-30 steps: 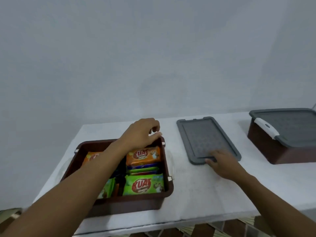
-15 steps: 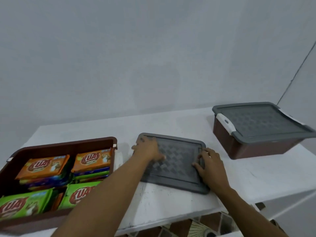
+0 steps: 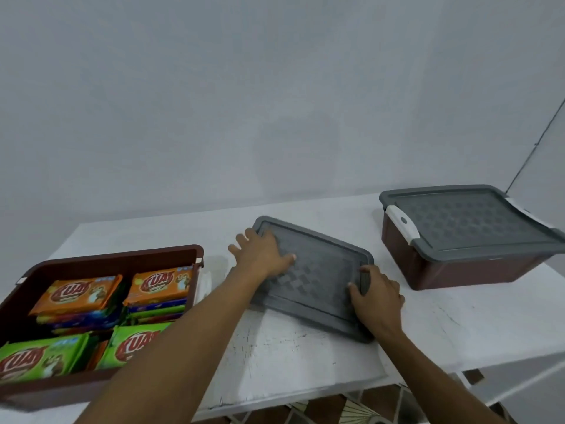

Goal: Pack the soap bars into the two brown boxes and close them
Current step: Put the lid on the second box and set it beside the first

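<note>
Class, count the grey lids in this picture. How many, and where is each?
2. One lid lies on the table, left hand resting on it, right hand gripping its edge; the other lid covers the right brown box. None seems hidden.

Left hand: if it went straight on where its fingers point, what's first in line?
From the left hand, likely only bare table beyond the lid's far left corner, then the wall. The open box looks left of that line, though depth is unclear.
</note>
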`<state>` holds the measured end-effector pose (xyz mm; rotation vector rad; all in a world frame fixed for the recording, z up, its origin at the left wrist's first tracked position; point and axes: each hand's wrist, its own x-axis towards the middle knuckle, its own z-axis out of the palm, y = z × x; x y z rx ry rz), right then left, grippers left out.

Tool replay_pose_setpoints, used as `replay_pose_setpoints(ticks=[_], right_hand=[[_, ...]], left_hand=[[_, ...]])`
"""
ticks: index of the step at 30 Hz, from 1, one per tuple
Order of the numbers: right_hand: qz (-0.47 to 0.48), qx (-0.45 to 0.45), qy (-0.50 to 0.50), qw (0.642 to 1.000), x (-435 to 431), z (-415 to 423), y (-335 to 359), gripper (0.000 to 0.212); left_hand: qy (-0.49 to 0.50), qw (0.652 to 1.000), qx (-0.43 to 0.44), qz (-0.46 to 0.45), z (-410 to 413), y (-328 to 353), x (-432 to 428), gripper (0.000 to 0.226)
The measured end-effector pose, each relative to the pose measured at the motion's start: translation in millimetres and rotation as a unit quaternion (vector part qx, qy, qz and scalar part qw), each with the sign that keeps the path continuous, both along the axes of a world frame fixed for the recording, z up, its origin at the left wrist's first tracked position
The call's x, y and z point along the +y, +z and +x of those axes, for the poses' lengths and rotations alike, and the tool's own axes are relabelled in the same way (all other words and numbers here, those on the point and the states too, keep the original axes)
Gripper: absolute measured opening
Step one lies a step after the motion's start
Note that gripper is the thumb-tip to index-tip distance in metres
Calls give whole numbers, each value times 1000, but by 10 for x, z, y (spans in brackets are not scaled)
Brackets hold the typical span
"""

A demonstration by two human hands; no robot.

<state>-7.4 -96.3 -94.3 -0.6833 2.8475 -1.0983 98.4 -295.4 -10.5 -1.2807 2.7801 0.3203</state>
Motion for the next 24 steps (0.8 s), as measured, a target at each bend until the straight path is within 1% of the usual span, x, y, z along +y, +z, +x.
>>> replay_pose_setpoints(ticks=[1, 3, 4, 6, 8, 10, 13, 16, 20, 24], right_hand=[[-64, -28, -6, 998, -6, -4, 25, 41], [-190, -90, -16, 977, -14, 8, 102, 38], [-233, -117, -25, 965, -19, 10, 151, 39], [-270, -153, -40, 950, -36, 7, 242, 41], [-285, -181, -43, 940, -90, 11, 332, 42], [-288, -227, -29, 930, -174, 31, 426, 48], [-257, -268, 21, 928, -385, 205, 600, 55], [-252, -267, 61, 928, -660, 530, 763, 52], [-250, -257, 107, 927, -1057, 1062, 940, 45], [-246, -209, 139, 936, -1386, 1591, 1091, 45]], left_hand=[[-10, 999, 28, -17, -17, 80, -15, 81], [-37, 994, 82, -55, -17, 231, -73, 67], [-49, 990, 104, -76, -8, 293, -112, 62], [-65, 983, 147, -93, 48, 405, -206, 58], [-67, 977, 188, -76, 170, 522, -325, 56], [-66, 973, 210, -62, 317, 643, -459, 55], [-30, 972, 228, -55, 658, 825, -677, 51], [26, 964, 262, -24, 1142, 928, -916, 46], [75, 966, 247, -16, 1972, 942, -1264, 37], [113, 964, 239, -33, 2791, 822, -1522, 34]])
